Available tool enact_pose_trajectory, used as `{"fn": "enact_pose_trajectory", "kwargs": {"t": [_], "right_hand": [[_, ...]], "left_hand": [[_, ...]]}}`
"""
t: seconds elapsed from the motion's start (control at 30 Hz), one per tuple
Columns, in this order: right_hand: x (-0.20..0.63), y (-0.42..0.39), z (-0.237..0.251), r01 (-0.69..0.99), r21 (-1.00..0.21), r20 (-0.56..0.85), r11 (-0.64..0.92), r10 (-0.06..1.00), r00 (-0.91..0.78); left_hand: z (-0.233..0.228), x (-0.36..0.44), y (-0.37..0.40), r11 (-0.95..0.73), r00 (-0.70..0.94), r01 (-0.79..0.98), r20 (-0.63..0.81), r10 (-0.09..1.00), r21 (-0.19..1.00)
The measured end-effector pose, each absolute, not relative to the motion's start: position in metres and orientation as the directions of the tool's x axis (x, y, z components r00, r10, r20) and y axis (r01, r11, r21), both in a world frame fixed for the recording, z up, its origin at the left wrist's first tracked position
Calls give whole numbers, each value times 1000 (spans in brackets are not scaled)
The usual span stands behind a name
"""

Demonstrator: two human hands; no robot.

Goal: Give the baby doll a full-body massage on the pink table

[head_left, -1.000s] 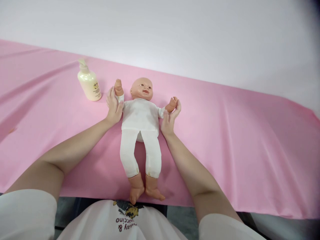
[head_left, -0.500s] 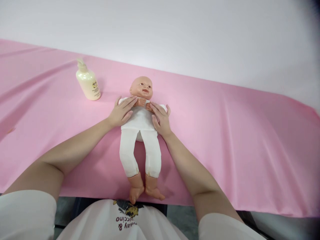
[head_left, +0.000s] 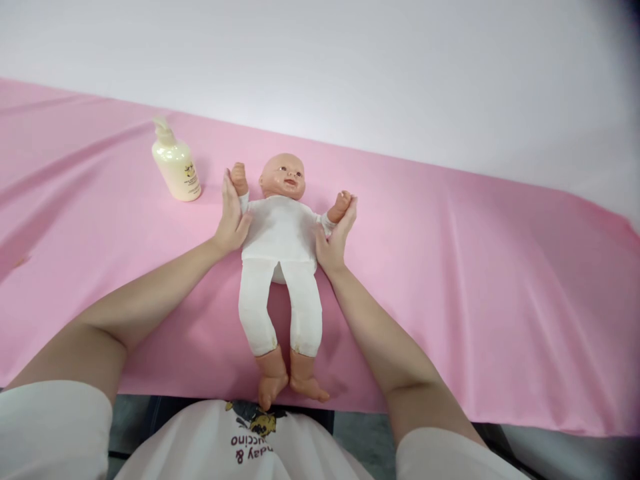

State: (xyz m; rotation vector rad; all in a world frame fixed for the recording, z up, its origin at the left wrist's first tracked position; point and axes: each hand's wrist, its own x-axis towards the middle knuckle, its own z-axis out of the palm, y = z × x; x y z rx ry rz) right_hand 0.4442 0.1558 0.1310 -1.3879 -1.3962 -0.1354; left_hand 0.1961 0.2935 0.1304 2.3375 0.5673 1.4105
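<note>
A baby doll (head_left: 280,230) in a white top and trousers lies on its back, feet toward me, with both arms spread out and raised beside its head. My left hand (head_left: 231,217) holds the doll's arm on the left, fingers straight along its outer side and thumb near the chest. Around the arm on the right is my right hand (head_left: 338,235), its long fingers behind the doll's small fist and its thumb against the sleeve. Parts of both doll arms are hidden by my hands.
A cream pump bottle (head_left: 176,167) stands left of the doll's head. Beneath everything lies a pink cloth (head_left: 425,300) with folds at both sides. A white surface (head_left: 380,73) rises behind it. The cloth's front edge runs close to my body.
The doll's arms were folded across its chest under my flat hands. Both hands have swung outward and the arms are now spread apart. The bottle has stayed put.
</note>
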Motion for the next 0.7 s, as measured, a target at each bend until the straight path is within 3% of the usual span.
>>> {"fn": "enact_pose_trajectory", "kwargs": {"t": [0.1, 0.23, 0.47, 0.7], "right_hand": [[448, 160, 129, 696, -635, 717, 336, 592, 368], [446, 159, 134, 683, -610, 749, 401, 572, 333], [436, 149, 150, 791, -484, 679, 373, 730, 71], [435, 155, 153, 844, -425, 581, 326, 814, -22]], "left_hand": [[130, 195, 298, -828, 355, 126, 754, 552, 547], [136, 193, 296, -833, 376, 89, 756, 535, 546], [153, 196, 280, -883, 634, 247, 622, 459, 399], [157, 199, 275, -887, 702, 328, 545, 459, 325]]}}
